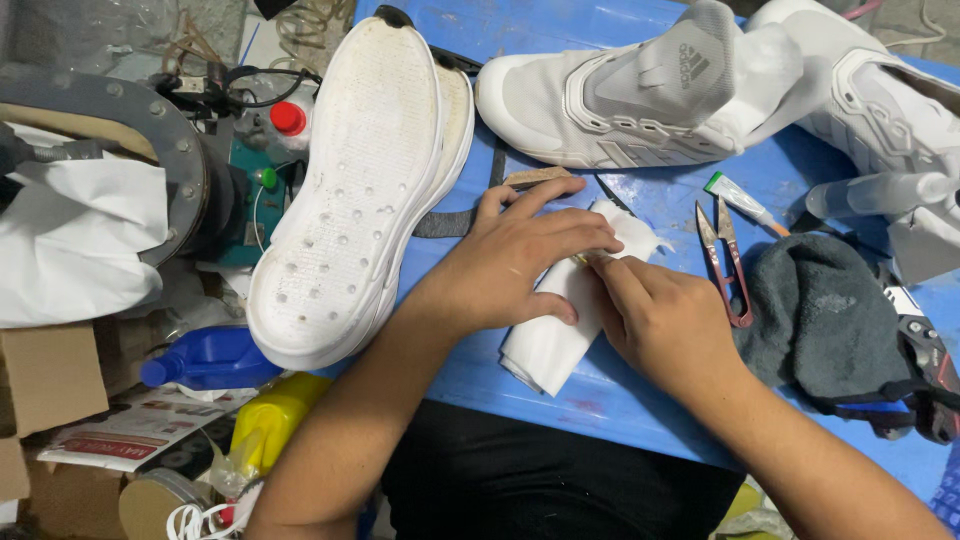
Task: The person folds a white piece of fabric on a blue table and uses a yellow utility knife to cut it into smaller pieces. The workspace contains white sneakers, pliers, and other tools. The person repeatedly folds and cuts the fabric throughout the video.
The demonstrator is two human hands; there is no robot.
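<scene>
A folded piece of white sheet material point(548, 345) lies on the blue table point(600, 395) in front of me. My left hand point(515, 262) rests flat on top of it, fingers spread and pressing it down. My right hand point(655, 318) pinches the sheet's edge beside the left fingertips, with something small and yellowish between them; what it is I cannot tell. A white shoe sole point(350, 190) lies upside down just left of my left hand.
Two white sneakers point(640, 95) lie at the back of the table. Red thread snips point(727, 265), a small glue tube point(740, 200), a dark grey cloth point(825, 315) and pliers point(925, 375) lie on the right. Blue point(205, 360) and yellow point(265, 420) bottles stand at left.
</scene>
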